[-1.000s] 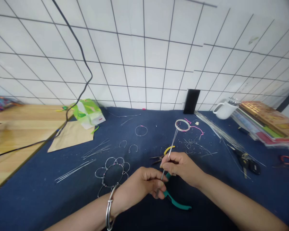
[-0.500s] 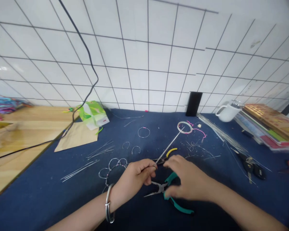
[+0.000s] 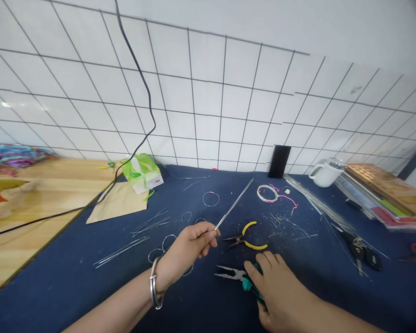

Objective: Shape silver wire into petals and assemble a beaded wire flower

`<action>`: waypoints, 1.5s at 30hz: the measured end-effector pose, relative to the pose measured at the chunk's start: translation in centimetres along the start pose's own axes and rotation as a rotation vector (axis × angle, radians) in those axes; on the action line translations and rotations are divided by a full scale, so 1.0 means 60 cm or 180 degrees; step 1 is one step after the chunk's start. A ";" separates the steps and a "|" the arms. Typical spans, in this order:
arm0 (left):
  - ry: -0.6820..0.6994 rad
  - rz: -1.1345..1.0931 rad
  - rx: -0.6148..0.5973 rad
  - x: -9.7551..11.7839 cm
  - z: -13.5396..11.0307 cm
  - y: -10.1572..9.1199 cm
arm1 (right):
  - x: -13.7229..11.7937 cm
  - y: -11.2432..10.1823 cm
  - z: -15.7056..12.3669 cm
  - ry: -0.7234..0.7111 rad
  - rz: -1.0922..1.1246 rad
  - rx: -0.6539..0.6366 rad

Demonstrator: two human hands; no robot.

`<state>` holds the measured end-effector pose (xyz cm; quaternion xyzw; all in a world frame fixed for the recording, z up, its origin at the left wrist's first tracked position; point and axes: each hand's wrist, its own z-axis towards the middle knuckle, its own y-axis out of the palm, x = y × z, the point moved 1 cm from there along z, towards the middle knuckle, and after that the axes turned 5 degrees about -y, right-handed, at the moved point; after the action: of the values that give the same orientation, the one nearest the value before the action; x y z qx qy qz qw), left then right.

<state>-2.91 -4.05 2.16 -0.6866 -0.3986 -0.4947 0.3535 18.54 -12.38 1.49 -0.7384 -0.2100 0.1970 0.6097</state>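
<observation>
Between its thumb and fingers, my left hand (image 3: pixel 193 244) pinches a thin bundle of silver wires (image 3: pixel 235 203) that slants up to the right. My right hand (image 3: pixel 277 289) is closed around the handles of green-handled long-nose pliers (image 3: pixel 231 274), whose jaws point left and stand slightly apart. Yellow-handled pliers (image 3: pixel 241 239) lie with handles spread just beyond my right hand. Partly hidden behind my left wrist is a wire piece bent into loops (image 3: pixel 168 241). A single wire ring (image 3: pixel 211 199) lies farther back on the dark blue cloth (image 3: pixel 201 305).
Cut wires (image 3: pixel 121 252) lie at left, near a green-and-white packet (image 3: pixel 142 171). A pale ring with pink thread (image 3: pixel 267 194) and wire scraps (image 3: pixel 284 222) are at right. Farther right are long wires (image 3: pixel 319 203), a white mug (image 3: pixel 326 173), stacked books (image 3: pixel 384 189) and dark cutters (image 3: pixel 357 247).
My right hand has come down and closed on the green-handled pliers, whose handles have drawn together. My left hand still holds the wires, now slightly further left. The view has shifted a little.
</observation>
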 end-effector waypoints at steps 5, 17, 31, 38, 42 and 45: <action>0.0044 -0.0113 0.0014 0.006 -0.003 -0.004 | 0.007 -0.001 -0.007 0.0255 0.0223 0.0103; -0.0004 -0.0628 -0.0223 0.006 -0.010 0.004 | 0.053 -0.052 0.035 0.0456 0.3407 0.0268; -0.0520 -0.0408 -0.0630 0.017 -0.014 0.009 | 0.068 -0.055 0.082 0.0023 0.3909 -0.0139; -0.0657 -0.0369 -0.0678 0.020 -0.024 0.016 | 0.072 -0.034 0.086 -0.0141 0.4894 -0.0262; -0.0701 -0.0572 -0.0751 0.020 -0.026 0.018 | 0.071 -0.035 0.085 -0.0104 0.4932 -0.0286; -0.0770 -0.0775 -0.0886 0.022 -0.029 0.018 | 0.069 -0.043 0.083 -0.0158 0.4657 -0.0293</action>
<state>-2.38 -5.81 3.81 -0.7299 -0.4459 -0.4980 0.1425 19.07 -5.58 3.02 -0.7099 0.3149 0.5615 0.2857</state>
